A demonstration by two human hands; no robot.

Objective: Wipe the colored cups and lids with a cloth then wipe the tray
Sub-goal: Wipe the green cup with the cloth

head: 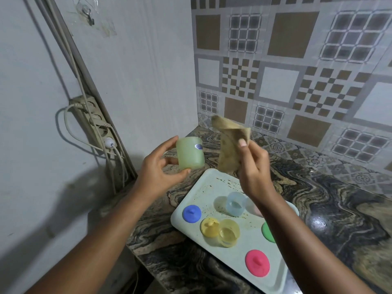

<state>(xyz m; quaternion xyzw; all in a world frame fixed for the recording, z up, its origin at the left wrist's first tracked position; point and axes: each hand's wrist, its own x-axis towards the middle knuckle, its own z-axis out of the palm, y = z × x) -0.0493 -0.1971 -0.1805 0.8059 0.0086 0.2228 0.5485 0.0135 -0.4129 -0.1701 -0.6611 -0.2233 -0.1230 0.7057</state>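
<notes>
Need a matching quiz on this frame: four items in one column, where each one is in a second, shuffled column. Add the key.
Column 1
1. green cup
2. cloth
3. yellow cup
4. pink lid

Column 2
A. flat on the tray, at the end nearest the camera
B. held up in the right hand
C. on the tray, right beside the yellow lid
D. held in the left hand, off the tray

Pairs: 1-D, 2-B, 3-C, 4-A
</notes>
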